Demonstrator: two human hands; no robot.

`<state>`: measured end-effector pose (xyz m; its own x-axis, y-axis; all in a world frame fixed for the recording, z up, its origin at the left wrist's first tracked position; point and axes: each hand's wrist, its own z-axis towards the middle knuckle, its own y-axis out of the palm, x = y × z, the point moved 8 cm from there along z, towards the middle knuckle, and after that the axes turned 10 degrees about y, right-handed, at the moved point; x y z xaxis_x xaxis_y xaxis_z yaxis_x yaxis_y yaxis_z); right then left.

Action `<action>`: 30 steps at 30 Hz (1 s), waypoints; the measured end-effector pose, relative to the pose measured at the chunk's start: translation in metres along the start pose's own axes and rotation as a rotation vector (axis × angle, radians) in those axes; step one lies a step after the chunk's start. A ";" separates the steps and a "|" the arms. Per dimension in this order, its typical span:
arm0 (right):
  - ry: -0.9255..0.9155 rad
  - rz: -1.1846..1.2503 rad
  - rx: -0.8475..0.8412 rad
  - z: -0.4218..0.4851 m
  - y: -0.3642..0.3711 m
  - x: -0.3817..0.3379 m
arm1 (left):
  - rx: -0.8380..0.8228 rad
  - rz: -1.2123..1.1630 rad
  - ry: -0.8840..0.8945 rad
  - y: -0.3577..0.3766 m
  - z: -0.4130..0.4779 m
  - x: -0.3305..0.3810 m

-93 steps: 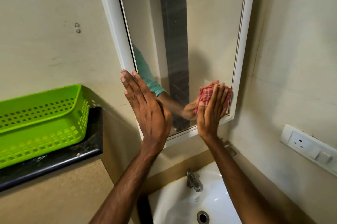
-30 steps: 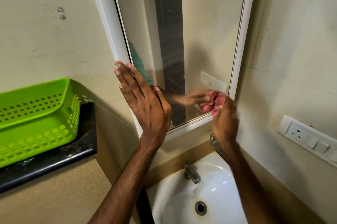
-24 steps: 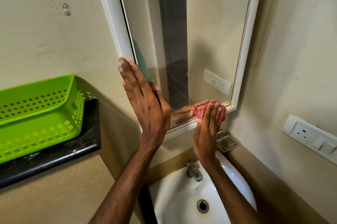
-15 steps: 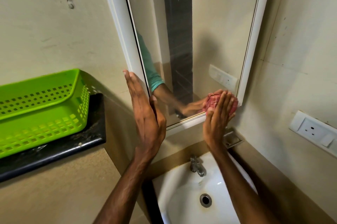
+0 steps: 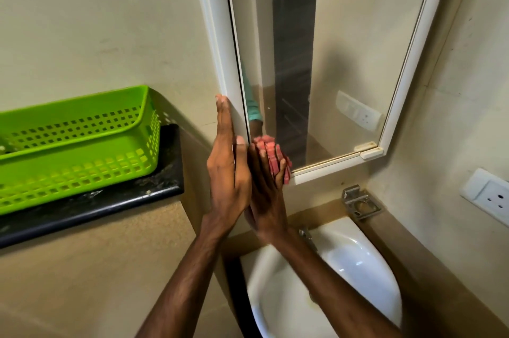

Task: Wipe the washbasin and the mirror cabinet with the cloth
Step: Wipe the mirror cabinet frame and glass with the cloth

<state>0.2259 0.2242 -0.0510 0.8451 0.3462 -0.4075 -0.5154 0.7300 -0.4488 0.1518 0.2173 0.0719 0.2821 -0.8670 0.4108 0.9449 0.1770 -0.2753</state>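
Observation:
The white-framed mirror cabinet hangs on the wall above the white washbasin. My left hand lies flat with straight fingers against the cabinet's left frame. Right beside it, my right hand presses the folded pink cloth against the mirror's lower left corner, fingers straight over the cloth. The two hands touch side by side. My right forearm crosses over the basin and hides part of the tap.
A green perforated basket stands on a black ledge at the left. A metal holder is fixed to the wall above the basin. A white wall socket sits at the right.
My right hand has slid the cloth from the mirror's lower right corner across to its lower left, ending next to my left hand. My left hand stays on the frame.

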 end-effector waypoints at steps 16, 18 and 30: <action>0.131 -0.395 0.060 -0.040 -0.023 0.117 | -0.056 -0.025 -0.025 0.008 -0.014 -0.003; 0.296 -0.365 0.078 -0.040 -0.026 0.126 | -0.055 -0.025 -0.034 0.005 -0.013 -0.003; -0.158 -0.145 -0.027 -0.050 0.019 0.042 | -0.050 -0.004 -0.008 0.010 -0.017 -0.003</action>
<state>0.2440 0.2228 -0.1166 0.9212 0.3284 -0.2086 -0.3890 0.7636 -0.5154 0.1579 0.2132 0.0529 0.2798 -0.8637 0.4192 0.9367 0.1498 -0.3165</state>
